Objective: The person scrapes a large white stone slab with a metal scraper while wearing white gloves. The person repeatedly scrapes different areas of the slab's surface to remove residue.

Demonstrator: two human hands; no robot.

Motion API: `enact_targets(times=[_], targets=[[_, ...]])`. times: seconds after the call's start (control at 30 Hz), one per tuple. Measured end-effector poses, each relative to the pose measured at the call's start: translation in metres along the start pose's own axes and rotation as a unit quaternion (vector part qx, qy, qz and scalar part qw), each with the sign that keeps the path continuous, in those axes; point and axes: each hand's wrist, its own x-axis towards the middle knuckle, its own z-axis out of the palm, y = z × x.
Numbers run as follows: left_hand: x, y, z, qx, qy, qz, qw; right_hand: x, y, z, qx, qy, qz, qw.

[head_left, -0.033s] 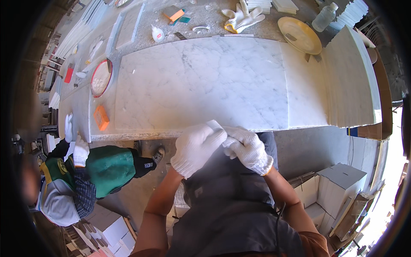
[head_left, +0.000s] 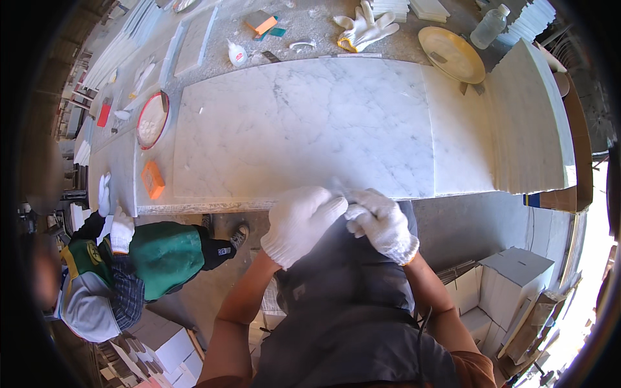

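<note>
White knit gloves cover both of my hands, which meet at the near edge of a grey-veined white marble slab [head_left: 304, 129]. My left hand [head_left: 299, 223] is closed, thumb pressed toward the fingers. Close against it on the right, my right hand [head_left: 381, 223] has its fingers curled in a pinch. Between the fingertips is a pale, smeared shape [head_left: 337, 186], too blurred to name. The slab lies flat on the workbench, just beyond my fingers.
An orange block [head_left: 153, 179] and a red-rimmed dish of white paste [head_left: 152, 123] sit left. Beyond the slab are a small white bottle [head_left: 237, 53], spare glove [head_left: 365, 29] and yellow dish [head_left: 451, 55]. Stacked slabs [head_left: 530, 119] stand right. A co-worker in a green apron [head_left: 169, 257] is at left.
My hands have shifted slightly to the right and a little nearer my body. A small pale flat piece at the fingertips looked sharper before and is smeared now.
</note>
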Motion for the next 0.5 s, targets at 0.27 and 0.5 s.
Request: enact_targets(times=[0.27,0.5], targets=[[0.066,-0.003,0.1,0.31,-0.256,0.359,0.842,0.037,0.044,-0.166,-0.097,0.455,-0.146,0.873],[0.2,-0.038,0.135,0.357,-0.228,0.418,0.804,0.056,0.073,-0.193,-0.242,0.526,-0.121,0.807]])
